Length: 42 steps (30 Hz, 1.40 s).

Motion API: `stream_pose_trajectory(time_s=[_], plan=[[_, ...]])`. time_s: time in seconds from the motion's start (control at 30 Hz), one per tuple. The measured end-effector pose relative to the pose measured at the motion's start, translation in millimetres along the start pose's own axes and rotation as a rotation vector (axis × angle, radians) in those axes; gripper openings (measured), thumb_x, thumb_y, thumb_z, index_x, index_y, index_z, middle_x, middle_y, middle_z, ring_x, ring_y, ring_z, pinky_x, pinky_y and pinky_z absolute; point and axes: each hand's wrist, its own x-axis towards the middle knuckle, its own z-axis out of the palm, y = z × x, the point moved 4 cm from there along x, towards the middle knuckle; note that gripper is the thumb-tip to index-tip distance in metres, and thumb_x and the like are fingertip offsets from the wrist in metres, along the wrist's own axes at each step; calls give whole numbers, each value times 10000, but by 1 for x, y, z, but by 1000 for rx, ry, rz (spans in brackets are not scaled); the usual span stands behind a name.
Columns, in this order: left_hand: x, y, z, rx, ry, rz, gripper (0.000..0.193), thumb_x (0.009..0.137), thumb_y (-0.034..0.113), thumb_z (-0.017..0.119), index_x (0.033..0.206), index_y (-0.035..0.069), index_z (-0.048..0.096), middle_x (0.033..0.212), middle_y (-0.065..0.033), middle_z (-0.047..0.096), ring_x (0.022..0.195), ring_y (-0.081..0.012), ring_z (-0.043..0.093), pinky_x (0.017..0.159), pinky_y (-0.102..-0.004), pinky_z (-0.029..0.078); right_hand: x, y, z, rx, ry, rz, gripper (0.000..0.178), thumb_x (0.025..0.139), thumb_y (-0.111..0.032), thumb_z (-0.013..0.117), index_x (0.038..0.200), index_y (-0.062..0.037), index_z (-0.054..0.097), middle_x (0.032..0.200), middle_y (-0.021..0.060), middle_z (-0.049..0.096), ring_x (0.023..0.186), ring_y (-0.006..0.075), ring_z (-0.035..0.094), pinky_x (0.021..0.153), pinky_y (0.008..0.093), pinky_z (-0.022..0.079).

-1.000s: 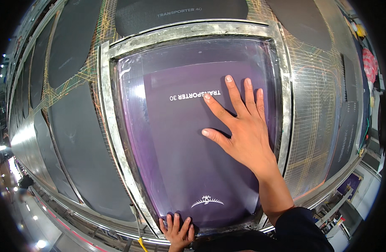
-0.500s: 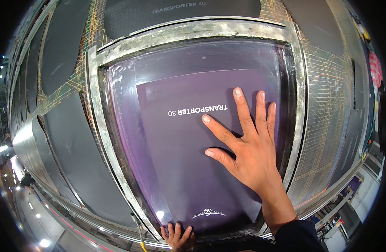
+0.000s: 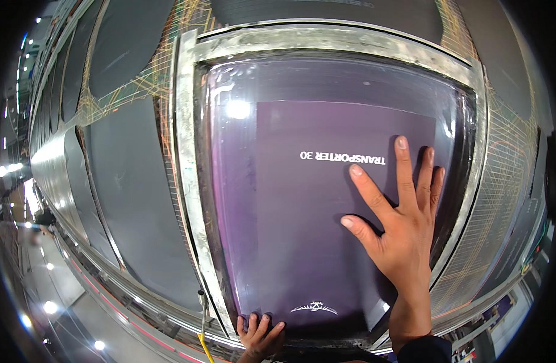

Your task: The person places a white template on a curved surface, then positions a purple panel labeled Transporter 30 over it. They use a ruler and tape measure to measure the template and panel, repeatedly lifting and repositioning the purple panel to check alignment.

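In front of me lies a screen-printing frame [image 3: 188,151] with worn, silvery metal bars. Stretched inside it is a glossy purple screen [image 3: 302,230], bearing a line of white lettering [image 3: 343,158] seen upside down and a small white emblem [image 3: 314,308] near the close edge. My right hand [image 3: 405,236] rests flat on the right half of the screen, fingers spread, the index fingertip just below the lettering. At the near left corner, the fingers of my left hand [image 3: 261,336] lie stretched over the screen's close edge. Neither hand grips anything visible.
Dark grey sheets [image 3: 130,199] lie left of the frame, with another dark sheet [image 3: 326,12] beyond it. Yellowish lines criss-cross the table surface [image 3: 471,242] at the right. A yellow cable [image 3: 203,345] hangs by the near left corner, close to the table's metal rail [image 3: 151,314].
The view has shifted, so frame and screen appear farther right and slightly turned. My two hands keep about the same places on the screen. A bright reflection now shows at its upper left.
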Motion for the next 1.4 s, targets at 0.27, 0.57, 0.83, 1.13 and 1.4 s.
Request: stream_pose_trajectory(time_s=[0.27,0.57,0.83,1.13,1.4], plan=[[23,8,-10,-21,-3,14,427,818,350,768,1232,270,699,1350,-147,613,1242,-445,566,1051,-725,382,-3,4,9,-88,-5,-6,617,841,-721,627,1345,-371,692,1690,111,281,1535,494,205,1230,651,143],[23,5,-12,-19,-28,31,415,813,354,761,1217,270,712,1323,-148,622,1206,-442,580,1035,-727,397,2,0,0,-32,-12,4,593,775,-532,780,1346,-401,684,1681,136,287,1473,559,274,1190,677,214],[17,-1,-7,-11,35,79,397,830,365,742,1208,246,714,1313,-183,634,1255,-455,560,1072,-743,352,-1,5,1,20,-5,2,542,817,-560,735,1333,-399,696,1678,123,302,1487,533,263,1191,682,206],[21,3,-11,-42,29,34,363,863,357,729,1207,242,710,1315,-209,636,1252,-477,565,1078,-742,336,-1,7,0,75,10,3,546,822,-544,733,1344,-390,692,1675,114,318,1500,516,254,1202,671,189],[32,11,-17,-13,82,38,350,897,351,704,1208,192,739,1269,-226,672,1170,-459,625,1043,-653,421,2,5,-2,42,8,-18,557,825,-563,716,1359,-407,675,1676,113,314,1488,526,269,1186,692,205]])
